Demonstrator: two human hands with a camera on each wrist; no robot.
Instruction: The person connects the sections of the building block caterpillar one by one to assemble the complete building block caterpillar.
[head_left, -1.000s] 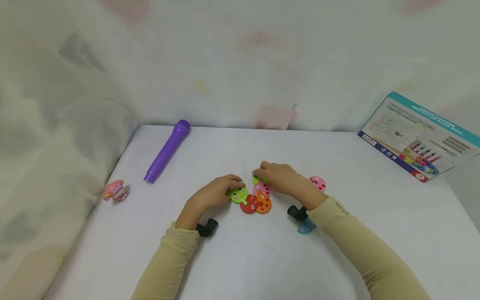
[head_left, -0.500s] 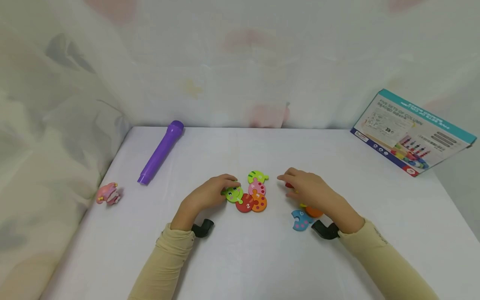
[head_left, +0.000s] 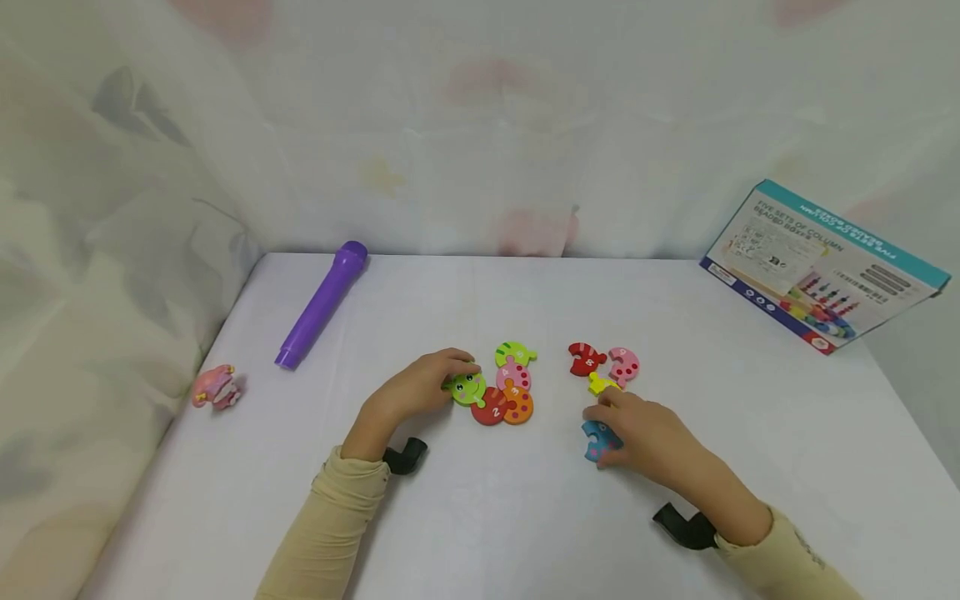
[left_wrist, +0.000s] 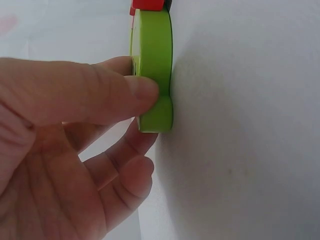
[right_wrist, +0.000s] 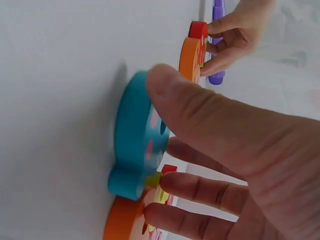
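Note:
On the white table, my left hand (head_left: 423, 383) pinches the green smiling caterpillar-head puzzle piece (head_left: 470, 389); its thumb presses the piece's green edge (left_wrist: 156, 50) in the left wrist view. Joined to the head run a red piece (head_left: 487, 411) marked 2, an orange piece (head_left: 521, 407), a pink piece (head_left: 513, 375) and a striped green piece (head_left: 511, 354). To the right, my right hand (head_left: 656, 433) holds a blue dotted piece (head_left: 597, 442) between thumb and fingers. The right wrist view has an orange piece (right_wrist: 121, 217) beside the blue one, hidden in the head view.
Beyond the right hand lie a loose red piece (head_left: 586, 359), a pink piece (head_left: 625, 365) and a yellow piece (head_left: 599, 383). A purple toy microphone (head_left: 322, 307) and a small pink figurine (head_left: 215, 387) lie left. A cardboard box (head_left: 821, 267) leans at the back right.
My right hand has left the striped green piece, passed over the loose pieces and come down nearer to me on the blue piece. The left hand stays on the green head.

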